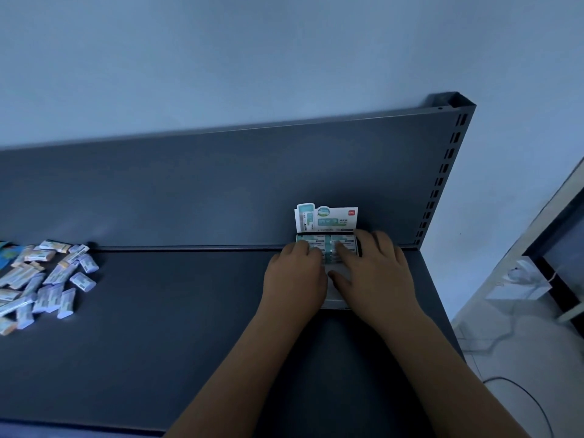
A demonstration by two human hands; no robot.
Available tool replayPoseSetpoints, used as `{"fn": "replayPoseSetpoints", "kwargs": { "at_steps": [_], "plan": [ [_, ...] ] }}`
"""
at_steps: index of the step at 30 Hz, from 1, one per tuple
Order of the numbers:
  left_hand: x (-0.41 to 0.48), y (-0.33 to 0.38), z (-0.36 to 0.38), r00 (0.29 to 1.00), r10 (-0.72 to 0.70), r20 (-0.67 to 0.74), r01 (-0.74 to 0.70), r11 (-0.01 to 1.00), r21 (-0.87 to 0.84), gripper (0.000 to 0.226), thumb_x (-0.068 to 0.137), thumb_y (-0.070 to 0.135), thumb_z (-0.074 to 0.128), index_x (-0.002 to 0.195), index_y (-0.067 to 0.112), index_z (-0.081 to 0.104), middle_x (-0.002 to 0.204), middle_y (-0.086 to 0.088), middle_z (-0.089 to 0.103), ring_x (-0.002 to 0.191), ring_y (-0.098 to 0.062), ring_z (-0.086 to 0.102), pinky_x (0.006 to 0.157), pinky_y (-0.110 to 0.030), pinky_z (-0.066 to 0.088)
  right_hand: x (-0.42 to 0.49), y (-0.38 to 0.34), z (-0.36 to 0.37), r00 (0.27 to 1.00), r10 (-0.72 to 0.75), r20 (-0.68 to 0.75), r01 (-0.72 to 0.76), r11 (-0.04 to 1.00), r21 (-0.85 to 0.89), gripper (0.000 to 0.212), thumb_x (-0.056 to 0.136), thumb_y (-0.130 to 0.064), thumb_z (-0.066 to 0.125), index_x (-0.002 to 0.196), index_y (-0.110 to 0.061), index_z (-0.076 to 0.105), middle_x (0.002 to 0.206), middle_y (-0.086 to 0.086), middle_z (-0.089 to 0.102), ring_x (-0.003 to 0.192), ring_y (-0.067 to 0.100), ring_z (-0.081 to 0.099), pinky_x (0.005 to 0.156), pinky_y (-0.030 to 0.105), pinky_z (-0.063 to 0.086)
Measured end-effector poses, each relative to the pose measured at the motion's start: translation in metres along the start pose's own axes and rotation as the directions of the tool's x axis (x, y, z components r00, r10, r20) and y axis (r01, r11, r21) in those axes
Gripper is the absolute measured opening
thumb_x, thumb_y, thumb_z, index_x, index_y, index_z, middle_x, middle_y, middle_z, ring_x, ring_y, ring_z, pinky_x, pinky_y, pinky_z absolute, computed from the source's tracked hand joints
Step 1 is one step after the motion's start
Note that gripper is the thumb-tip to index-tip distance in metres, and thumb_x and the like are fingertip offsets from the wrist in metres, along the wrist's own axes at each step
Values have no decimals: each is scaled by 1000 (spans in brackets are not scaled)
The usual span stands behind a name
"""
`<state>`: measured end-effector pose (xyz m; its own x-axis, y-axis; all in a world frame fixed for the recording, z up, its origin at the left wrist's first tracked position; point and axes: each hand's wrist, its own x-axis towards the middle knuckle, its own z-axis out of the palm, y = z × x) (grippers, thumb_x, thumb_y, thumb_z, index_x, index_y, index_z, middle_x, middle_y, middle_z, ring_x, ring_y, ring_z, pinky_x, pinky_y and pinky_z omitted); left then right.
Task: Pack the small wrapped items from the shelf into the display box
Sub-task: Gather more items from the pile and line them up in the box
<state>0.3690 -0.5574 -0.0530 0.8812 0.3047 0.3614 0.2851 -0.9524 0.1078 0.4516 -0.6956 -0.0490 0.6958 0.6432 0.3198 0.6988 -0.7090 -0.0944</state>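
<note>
Part-way, at a guess. Packed: two rows at the back of the display box [335, 303], which stands against the back panel of the shelf [189, 311]; near end bare. Left to do: loose pile of wrapped items [47, 279], well apart at far left. Over the box: left hand [297, 276] and right hand [373, 273], fingers loosely extended, pressing down on the packed rows, gripping nothing.

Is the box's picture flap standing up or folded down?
Standing up. The printed flap rises upright behind the display box, leaning against the shelf's back panel.
</note>
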Motion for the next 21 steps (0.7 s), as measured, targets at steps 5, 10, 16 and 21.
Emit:
{"fn": "replayPoseSetpoints", "kwargs": {
  "at_steps": [5, 10, 16, 21],
  "plan": [
    [-1, -18, -28, 997, 6, 79, 7, 987, -161, 32, 88, 34, 53, 113, 18, 65, 115, 2, 63, 103, -22, 57, 83, -37, 52, -8, 1, -9, 992, -59, -114, 89, 954, 285, 47, 89, -38, 62, 130, -14, 60, 129, 4, 58, 125, 23, 48, 103, 41, 45],
    [-31, -58, -69, 991, -131, 34, 132, 991, -37, 50, 85, 54, 48, 116, 19, 66, 114, 0, 67, 104, -25, 60, 82, -39, 54, -19, -25, -35, 992, -24, -127, 79, 894, 442, 55, 87, -48, 59, 130, -13, 59, 127, 0, 60, 121, 16, 51, 103, 25, 37],
    [-61, -106, -87, 980, -185, 74, 188, 981, -37, 62, 80, 67, 44, 118, 21, 63, 114, 4, 66, 107, -23, 59, 83, -41, 53, -16, -80, -45, 997, -39, -69, 65, 899, 433, 68, 86, -60, 56, 138, -17, 54, 136, -3, 57, 128, 14, 49, 107, 27, 37],
    [-84, -156, -100, 981, -188, 43, 190, 980, -62, 68, 79, 67, 45, 120, 16, 66, 114, 1, 68, 105, -24, 61, 81, -41, 56, -12, -146, -40, 997, -77, 1, 69, 906, 417, 75, 88, -63, 53, 147, -19, 44, 142, -4, 52, 132, 12, 44, 108, 26, 36]
  ]
}}
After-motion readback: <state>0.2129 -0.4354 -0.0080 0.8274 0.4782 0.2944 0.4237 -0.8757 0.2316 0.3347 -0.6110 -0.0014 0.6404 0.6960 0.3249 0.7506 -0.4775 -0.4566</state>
